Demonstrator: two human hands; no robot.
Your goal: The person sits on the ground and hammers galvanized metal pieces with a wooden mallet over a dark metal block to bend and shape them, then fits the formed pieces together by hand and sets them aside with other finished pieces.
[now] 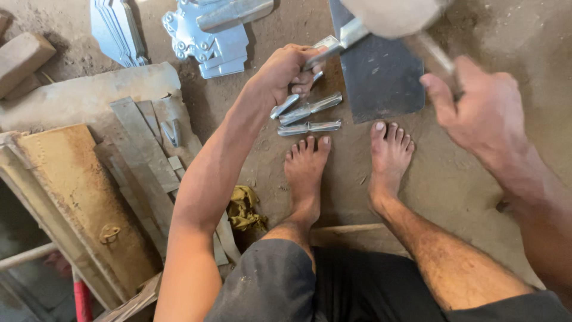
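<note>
My left hand (pixel 289 74) grips a shiny metal bracket piece (pixel 339 39) and holds it over a dark flat steel plate (pixel 381 80) on the dirt floor. My right hand (pixel 476 110) is raised at the right, closed on the handle of a hammer (pixel 438 53) whose blurred head (pixel 393 15) hangs above the plate. Three similar bent metal pieces (pixel 310 116) lie on the ground just under my left hand, in front of my bare feet (pixel 348 161).
Stamped silver metal parts (pixel 208 39) and a stack of thin plates (pixel 116 30) lie at the back. Rusty metal strips and boards (pixel 137 161) are piled at the left. A yellow rag (pixel 244 209) sits by my left leg. A brick (pixel 21 56) lies far left.
</note>
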